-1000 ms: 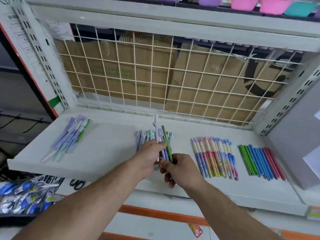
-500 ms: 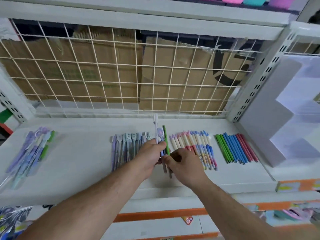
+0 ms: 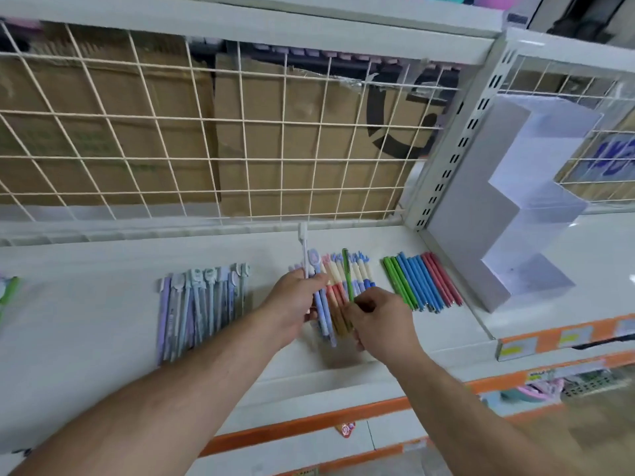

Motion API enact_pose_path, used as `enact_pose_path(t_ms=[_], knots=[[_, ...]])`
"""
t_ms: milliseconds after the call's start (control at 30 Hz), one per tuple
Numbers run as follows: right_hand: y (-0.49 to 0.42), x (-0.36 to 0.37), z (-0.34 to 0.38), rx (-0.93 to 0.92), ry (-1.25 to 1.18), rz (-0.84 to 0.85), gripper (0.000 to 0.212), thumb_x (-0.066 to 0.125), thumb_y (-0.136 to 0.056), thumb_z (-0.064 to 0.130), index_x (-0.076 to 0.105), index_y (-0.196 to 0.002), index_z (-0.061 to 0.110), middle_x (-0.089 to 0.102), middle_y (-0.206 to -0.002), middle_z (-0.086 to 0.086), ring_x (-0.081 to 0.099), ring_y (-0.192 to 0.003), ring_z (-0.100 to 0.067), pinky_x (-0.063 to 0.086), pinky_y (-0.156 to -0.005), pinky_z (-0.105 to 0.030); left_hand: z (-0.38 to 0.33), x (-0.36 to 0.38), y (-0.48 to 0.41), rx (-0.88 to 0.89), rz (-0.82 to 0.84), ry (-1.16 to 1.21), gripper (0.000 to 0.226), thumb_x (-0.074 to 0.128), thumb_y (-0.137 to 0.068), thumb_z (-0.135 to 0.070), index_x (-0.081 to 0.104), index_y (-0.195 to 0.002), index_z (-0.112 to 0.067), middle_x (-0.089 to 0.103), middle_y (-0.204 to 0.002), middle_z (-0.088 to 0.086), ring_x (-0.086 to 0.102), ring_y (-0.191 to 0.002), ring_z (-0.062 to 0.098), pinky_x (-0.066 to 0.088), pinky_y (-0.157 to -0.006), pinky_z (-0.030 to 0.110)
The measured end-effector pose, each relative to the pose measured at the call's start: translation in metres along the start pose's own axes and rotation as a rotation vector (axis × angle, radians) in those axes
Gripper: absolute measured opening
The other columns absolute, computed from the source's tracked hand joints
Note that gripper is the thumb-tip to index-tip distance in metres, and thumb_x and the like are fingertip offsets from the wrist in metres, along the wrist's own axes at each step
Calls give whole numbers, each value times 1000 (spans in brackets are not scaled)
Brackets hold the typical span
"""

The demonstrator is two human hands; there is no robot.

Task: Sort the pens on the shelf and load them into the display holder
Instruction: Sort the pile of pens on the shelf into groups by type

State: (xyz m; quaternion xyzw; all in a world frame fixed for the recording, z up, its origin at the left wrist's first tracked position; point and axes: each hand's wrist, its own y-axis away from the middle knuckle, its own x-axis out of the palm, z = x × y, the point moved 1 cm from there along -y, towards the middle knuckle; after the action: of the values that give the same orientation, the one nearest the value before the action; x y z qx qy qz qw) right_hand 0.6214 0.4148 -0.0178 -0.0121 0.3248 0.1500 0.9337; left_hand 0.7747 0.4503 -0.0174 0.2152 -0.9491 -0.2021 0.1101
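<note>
My left hand point(image 3: 294, 297) holds a small bunch of pens point(image 3: 321, 304), a white one sticking up and pale blue ones below. A green pen point(image 3: 347, 274) stands upright, pinched by my right hand point(image 3: 379, 321). Both hands hover over a row of cream, red and blue pens point(image 3: 360, 273) on the white shelf point(image 3: 86, 304). To the left lies a group of purple and grey pens point(image 3: 199, 304). At the right a sorted row of green, blue and red pens point(image 3: 421, 281) lies flat. The stepped white display holder point(image 3: 508, 207) stands on the shelf at the far right.
A wire grid point(image 3: 206, 132) backs the shelf, with cardboard boxes behind it. A perforated upright post point(image 3: 453, 146) divides this bay from the one to the right. Orange price strips point(image 3: 563, 334) run along the shelf fronts. More pens point(image 3: 8, 293) lie at the far left edge.
The view has swung to the right, bringing the display holder into sight. Both hands have shifted right with their pens, from over the purple group to over the cream and red row.
</note>
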Motion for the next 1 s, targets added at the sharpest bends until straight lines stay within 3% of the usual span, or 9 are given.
enact_pose_path(t_ms=[133,233,333,433,700,767,867,1000], knots=[[-23,-28,-24,33,118,-48,8,69,-90,20,65,-84,15,69,-70,-1,68,-62,-22,58,-59,-35,-3,22,-3,0,-9,0,20,57,-99,-18,55,-80,-16,52,-60,0,50,-48,10,36,-42,18],[-39,-43,-39,40,215,-69,5,67,-89,18,64,-88,14,64,-73,7,59,-62,-7,46,-53,-22,0,33,-8,-17,-41,21,12,58,-99,-18,58,-88,-13,55,-69,3,52,-59,15,39,-46,21],[-53,-54,-51,28,284,-72,5,65,-87,15,64,-83,12,62,-70,4,53,-60,-7,38,-48,-22,-1,43,-8,-20,-55,47,8,58,-98,-17,62,-98,-11,56,-76,5,54,-65,17,42,-47,21],[-66,-62,-60,34,328,-58,7,65,-88,18,64,-83,13,62,-71,3,53,-62,-10,32,-48,-25,-2,48,-10,-12,-93,49,8,60,-98,-18,64,-92,-14,58,-70,0,55,-63,15,40,-52,24],[-77,-70,-68,-14,391,-62,14,67,-89,29,63,-85,17,62,-73,4,54,-63,-11,36,-49,-25,-2,59,-14,-3,-109,45,7,63,-95,-18,64,-97,-12,56,-74,4,53,-67,19,40,-52,26],[-73,-68,-64,-82,337,-51,11,66,-91,28,64,-86,19,63,-74,6,56,-64,-9,41,-51,-25,-1,59,-14,-5,-108,34,10,64,-95,-19,64,-100,-10,54,-70,3,51,-62,18,38,-47,25],[-62,-61,-48,-187,141,25,14,67,-93,28,65,-80,22,63,-68,10,57,-59,-1,41,-50,-11,1,59,-11,2,-110,31,6,63,-95,-18,65,-94,-13,57,-61,-3,52,-59,16,37,-45,24],[-42,-47,-20,-159,-173,337,23,73,-90,35,67,-81,15,65,-57,3,56,-46,-7,41,-44,-17,0,53,-4,14,-101,59,7,61,-96,-17,66,-96,-12,63,-74,3,58,-65,19,39,-50,26]])
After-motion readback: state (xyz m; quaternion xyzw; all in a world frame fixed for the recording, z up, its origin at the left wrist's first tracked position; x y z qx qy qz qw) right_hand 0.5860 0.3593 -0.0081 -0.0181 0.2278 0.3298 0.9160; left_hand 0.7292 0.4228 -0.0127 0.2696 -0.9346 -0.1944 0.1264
